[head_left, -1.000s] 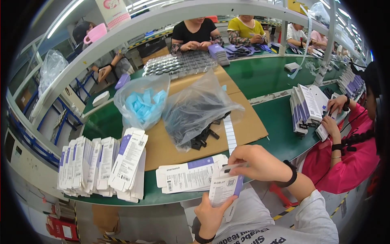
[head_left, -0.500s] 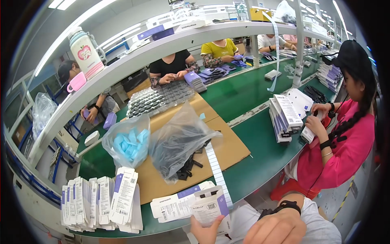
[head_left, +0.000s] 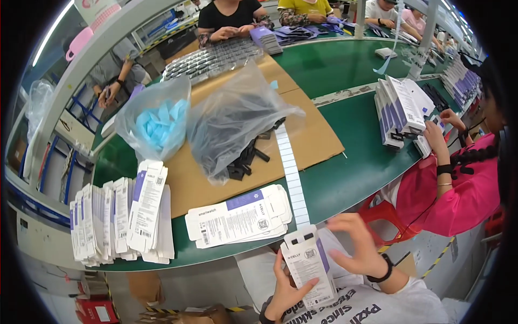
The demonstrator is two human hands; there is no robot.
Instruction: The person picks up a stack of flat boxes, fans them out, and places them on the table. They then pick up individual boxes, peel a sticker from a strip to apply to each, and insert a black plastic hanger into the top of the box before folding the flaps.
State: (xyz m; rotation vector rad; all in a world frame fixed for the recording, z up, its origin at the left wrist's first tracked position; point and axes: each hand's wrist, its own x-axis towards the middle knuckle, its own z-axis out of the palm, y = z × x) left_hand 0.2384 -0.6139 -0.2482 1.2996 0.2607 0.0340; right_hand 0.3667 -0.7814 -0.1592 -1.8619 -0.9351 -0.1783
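Observation:
My left hand (head_left: pixel 288 294) grips a flat white and purple carton (head_left: pixel 310 264), its thumb across the front face. The carton stands tilted, and a dark slot shows in its top flap. Just to its right, my right hand (head_left: pixel 359 248) is open, thumb and fingers apart, near the carton's upper right edge. On the green bench edge beyond lies a pile of flat white and purple cartons (head_left: pixel 237 218). A strip of white labels (head_left: pixel 291 173) runs from the cardboard sheet down to the held carton's top.
Upright flattened cartons (head_left: pixel 116 218) fill the bench's left end. A bag of blue pieces (head_left: pixel 159 124) and a clear bag (head_left: pixel 237 124) with black parts rest on cardboard (head_left: pixel 318 129). A co-worker in pink (head_left: pixel 458 189) sits at right beside stacked boxes (head_left: pixel 399 110).
The view has tipped downward. My right hand has gone from the near edge to beside the carton, its fingers now spread. My left hand still holds the carton, now away from the flat pile.

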